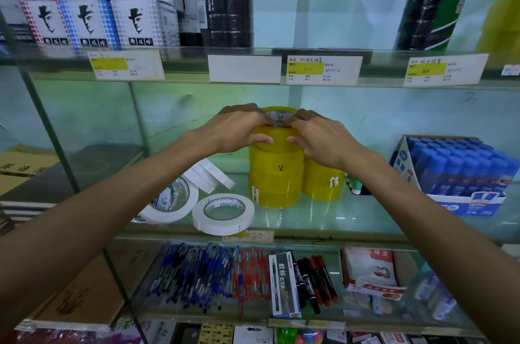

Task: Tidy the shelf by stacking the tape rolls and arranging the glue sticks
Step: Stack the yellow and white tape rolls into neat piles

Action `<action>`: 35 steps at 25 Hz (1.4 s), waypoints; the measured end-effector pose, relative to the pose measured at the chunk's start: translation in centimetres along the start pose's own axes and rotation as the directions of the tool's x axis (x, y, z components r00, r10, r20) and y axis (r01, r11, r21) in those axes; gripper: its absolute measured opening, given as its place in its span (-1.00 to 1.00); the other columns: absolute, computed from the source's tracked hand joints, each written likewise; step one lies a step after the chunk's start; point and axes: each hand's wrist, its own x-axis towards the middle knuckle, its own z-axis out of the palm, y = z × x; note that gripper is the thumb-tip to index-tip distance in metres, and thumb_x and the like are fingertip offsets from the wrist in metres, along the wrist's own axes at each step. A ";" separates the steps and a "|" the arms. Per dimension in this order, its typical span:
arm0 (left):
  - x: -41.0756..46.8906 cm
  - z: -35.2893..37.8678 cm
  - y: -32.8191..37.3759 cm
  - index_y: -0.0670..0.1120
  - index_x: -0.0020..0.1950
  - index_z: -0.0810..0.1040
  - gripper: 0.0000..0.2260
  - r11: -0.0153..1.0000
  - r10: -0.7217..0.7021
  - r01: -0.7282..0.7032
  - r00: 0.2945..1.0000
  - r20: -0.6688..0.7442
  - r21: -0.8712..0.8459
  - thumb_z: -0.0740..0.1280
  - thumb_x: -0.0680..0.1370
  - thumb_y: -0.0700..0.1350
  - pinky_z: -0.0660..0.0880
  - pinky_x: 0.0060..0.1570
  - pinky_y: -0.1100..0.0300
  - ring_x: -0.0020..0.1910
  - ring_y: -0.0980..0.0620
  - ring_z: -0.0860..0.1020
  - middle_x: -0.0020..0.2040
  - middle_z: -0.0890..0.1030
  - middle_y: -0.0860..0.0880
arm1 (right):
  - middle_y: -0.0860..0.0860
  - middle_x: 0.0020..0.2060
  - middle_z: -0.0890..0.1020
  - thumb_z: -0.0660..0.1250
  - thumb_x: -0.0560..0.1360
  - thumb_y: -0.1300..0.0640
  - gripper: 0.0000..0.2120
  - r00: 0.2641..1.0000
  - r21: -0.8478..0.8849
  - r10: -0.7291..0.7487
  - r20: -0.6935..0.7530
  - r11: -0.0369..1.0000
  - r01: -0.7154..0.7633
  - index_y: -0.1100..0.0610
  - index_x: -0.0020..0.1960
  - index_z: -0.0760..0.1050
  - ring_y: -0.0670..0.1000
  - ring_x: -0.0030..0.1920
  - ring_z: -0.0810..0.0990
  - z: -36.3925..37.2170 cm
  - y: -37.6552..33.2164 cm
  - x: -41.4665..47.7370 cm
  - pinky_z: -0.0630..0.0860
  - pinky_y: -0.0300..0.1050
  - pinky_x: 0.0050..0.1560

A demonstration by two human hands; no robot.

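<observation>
A tall stack of yellow tape rolls stands on the glass middle shelf. My left hand and my right hand both grip the top yellow roll from either side, fingers over its core. A shorter yellow stack stands just right of it. Two white tape rolls lie in front left, one leaning, with more white rolls behind. A box of blue-capped glue sticks sits at the right. A single green-capped glue stick lies behind the yellow rolls.
Above, a shelf holds white printed boxes and wrapped black tape tubes, with price labels on its edge. Below, pens, markers and a pen box fill the lower shelf. A metal upright stands at the left.
</observation>
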 end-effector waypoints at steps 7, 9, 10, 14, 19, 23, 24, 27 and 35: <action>-0.5 1.6 -0.2 0.01 0.31 0.49 -0.56 1.000 -0.011 0.008 0.995 -0.097 -0.030 0.25 0.51 0.20 0.47 0.12 -0.03 0.22 -0.07 0.49 0.26 0.54 -0.06 | 0.03 0.29 0.45 0.18 0.58 -0.02 -0.63 1.000 0.032 0.018 -0.002 0.999 -0.018 0.00 0.37 0.35 0.13 0.21 0.47 0.7 0.0 0.0 0.49 0.06 0.03; -0.5 2.1 -0.3 -0.01 0.32 0.48 -0.55 0.999 -0.009 0.004 0.992 -0.130 -0.036 0.27 0.51 0.19 0.46 0.14 -0.03 0.22 -0.07 0.49 0.26 0.55 -0.06 | 0.03 0.29 0.45 0.18 0.58 -0.02 -0.64 1.000 0.041 0.027 -0.012 0.999 -0.026 0.00 0.36 0.36 0.14 0.20 0.48 0.8 0.0 -0.1 0.51 0.08 0.04; -0.5 2.3 -0.3 -0.01 0.32 0.48 -0.55 0.999 -0.010 0.005 0.990 -0.141 -0.041 0.27 0.51 0.18 0.46 0.15 -0.03 0.22 -0.08 0.49 0.26 0.55 -0.07 | 0.04 0.28 0.46 0.18 0.58 -0.02 -0.64 0.999 0.045 0.032 -0.016 0.998 -0.032 0.00 0.36 0.37 0.15 0.19 0.49 0.9 0.0 -0.1 0.51 0.10 0.04; -1.0 3.3 -0.1 -0.03 0.32 0.47 -0.54 0.998 -0.047 0.036 0.978 -0.202 -0.054 0.25 0.52 0.19 0.49 0.12 -0.02 0.19 -0.10 0.53 0.25 0.57 -0.08 | 0.08 0.24 0.49 0.18 0.56 -0.01 -0.64 0.997 0.068 0.066 -0.035 0.996 -0.063 0.02 0.34 0.39 0.20 0.15 0.51 1.4 -0.2 -0.2 0.51 0.12 0.03; -1.4 4.2 0.9 -0.02 0.32 0.48 -0.57 0.990 -0.121 0.098 0.954 -0.273 -0.098 0.25 0.54 0.16 0.50 0.11 -0.01 0.17 -0.10 0.55 0.25 0.57 -0.06 | 0.09 0.23 0.50 0.21 0.53 0.02 -0.62 0.985 0.091 0.135 -0.106 0.988 -0.126 0.05 0.34 0.41 0.21 0.13 0.52 1.7 -1.3 -0.6 0.49 0.09 0.00; -1.5 4.4 1.1 -0.04 0.32 0.48 -0.57 0.983 -0.150 0.114 0.948 -0.281 -0.141 0.25 0.53 0.15 0.49 0.12 -0.05 0.17 -0.12 0.55 0.25 0.57 -0.08 | 0.13 0.17 0.55 0.20 0.52 0.02 -0.61 0.979 0.080 0.153 -0.132 0.986 -0.143 0.06 0.32 0.43 0.22 0.09 0.54 2.1 -2.0 -0.8 0.44 0.04 0.03; -1.5 4.4 1.2 -0.03 0.33 0.47 -0.56 0.982 -0.153 0.115 0.949 -0.276 -0.148 0.24 0.53 0.15 0.49 0.12 -0.06 0.17 -0.12 0.55 0.25 0.57 -0.08 | 0.14 0.16 0.56 0.20 0.52 0.03 -0.61 0.978 0.086 0.156 -0.141 0.986 -0.145 0.07 0.32 0.43 0.21 0.08 0.54 2.1 -2.0 -0.9 0.44 0.03 0.03; -1.5 4.4 1.3 -0.03 0.33 0.47 -0.56 0.980 -0.164 0.124 0.947 -0.278 -0.155 0.23 0.52 0.15 0.50 0.11 -0.06 0.17 -0.12 0.55 0.26 0.56 -0.08 | 0.15 0.15 0.57 0.20 0.52 0.04 -0.62 0.973 0.098 0.168 -0.162 0.983 -0.153 0.09 0.31 0.44 0.22 0.07 0.54 2.0 -2.0 -0.9 0.43 0.02 0.04; -2.3 4.0 1.4 0.02 0.40 0.36 -0.58 0.979 -0.163 0.131 0.964 -0.211 -0.159 0.23 0.56 0.10 0.48 0.15 -0.07 0.38 -0.07 0.36 0.33 0.50 -0.06 | 0.15 0.23 0.55 0.22 0.51 0.04 -0.57 0.977 0.066 0.145 -0.157 0.989 -0.136 0.08 0.36 0.39 0.18 0.22 0.49 1.5 -2.2 -1.0 0.43 0.06 0.13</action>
